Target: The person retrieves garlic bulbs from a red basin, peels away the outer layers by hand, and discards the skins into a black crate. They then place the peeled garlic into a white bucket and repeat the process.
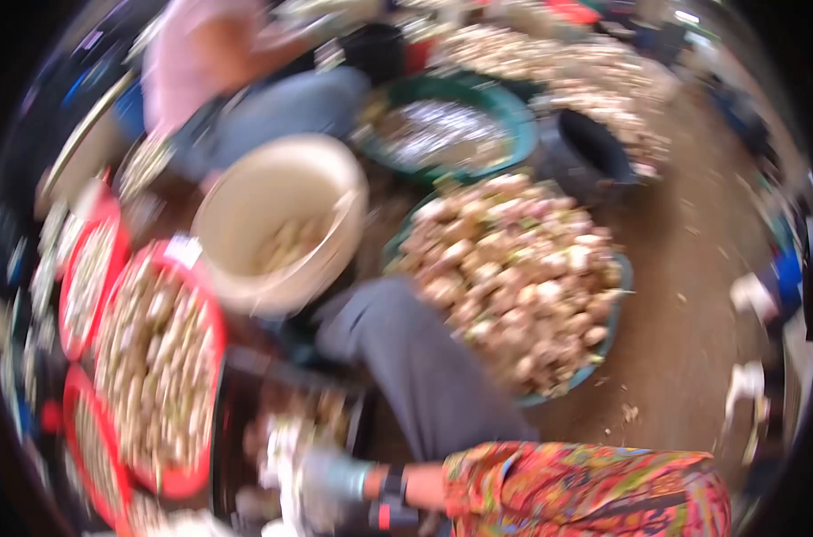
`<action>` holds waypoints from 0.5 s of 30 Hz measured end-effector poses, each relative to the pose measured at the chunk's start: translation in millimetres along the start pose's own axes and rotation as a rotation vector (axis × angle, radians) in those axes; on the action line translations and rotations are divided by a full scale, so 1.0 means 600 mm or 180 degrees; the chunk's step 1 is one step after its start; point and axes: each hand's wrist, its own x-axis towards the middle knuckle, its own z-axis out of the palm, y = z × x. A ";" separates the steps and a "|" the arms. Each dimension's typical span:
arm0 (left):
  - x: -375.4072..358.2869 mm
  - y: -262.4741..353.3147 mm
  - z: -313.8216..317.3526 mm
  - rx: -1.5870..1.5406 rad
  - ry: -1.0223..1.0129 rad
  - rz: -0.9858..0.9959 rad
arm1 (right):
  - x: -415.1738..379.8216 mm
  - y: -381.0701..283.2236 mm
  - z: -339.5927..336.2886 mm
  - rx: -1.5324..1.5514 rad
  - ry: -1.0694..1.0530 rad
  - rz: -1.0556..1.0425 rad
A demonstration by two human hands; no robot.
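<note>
My right hand (330,481), in a pale grey-blue glove, reaches in from the right over a dark crate (362,407). Its fingers are smeared by motion, and I cannot tell what they hold. A dark band circles the wrist below a bright patterned sleeve. Just left of it, a blurred white shape looks like my gloved left hand (284,452). Pinkish bulbs (330,413) show in the crate behind the hands. Beyond my bent knee, a cream bucket (218,210) holds a few pale pieces at its bottom.
A green tub (614,309) is heaped with pinkish bulbs. Red trays (217,345) of pale pieces line the left. Behind are a green basin (518,116), a dark bucket (563,166) and a large bulb pile (594,85). Another person (272,112) sits at the upper left.
</note>
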 end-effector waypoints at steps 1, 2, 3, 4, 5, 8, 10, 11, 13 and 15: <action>0.005 0.035 0.009 -0.2226 0.1115 -0.1377 | -0.001 -0.009 -0.019 -0.0004 -0.0047 0.0062; 0.010 0.024 -0.022 -0.3188 0.0309 -0.1179 | 0.002 -0.017 -0.038 0.0112 -0.0183 0.0216; 0.009 0.040 -0.031 -0.3146 0.0231 -0.1052 | 0.009 0.002 0.002 -0.0712 -0.0195 -0.0073; 0.009 0.055 -0.036 -0.3106 0.0156 -0.0924 | 0.007 -0.024 -0.018 -0.1085 -0.0337 -0.0135; 0.015 0.039 -0.048 -0.3463 -0.0280 -0.0716 | 0.004 -0.026 -0.020 -0.1136 0.0224 -0.0680; 0.014 0.024 -0.041 -0.3368 0.0011 -0.0934 | -0.015 -0.099 -0.068 -0.0023 -0.0587 -0.0251; 0.011 0.009 -0.035 -0.3197 0.0186 -0.1220 | -0.027 -0.107 -0.064 0.1009 -0.1293 -0.0033; 0.012 0.004 -0.025 -0.3187 0.0178 -0.1269 | -0.029 -0.113 -0.063 0.1397 -0.1529 0.0090; 0.015 -0.005 -0.012 -0.2783 0.0325 -0.1237 | -0.023 -0.115 -0.062 0.1262 -0.1564 0.0312; 0.013 -0.018 -0.012 -0.2508 0.0264 -0.1177 | -0.023 -0.105 -0.054 0.0825 -0.1370 0.0149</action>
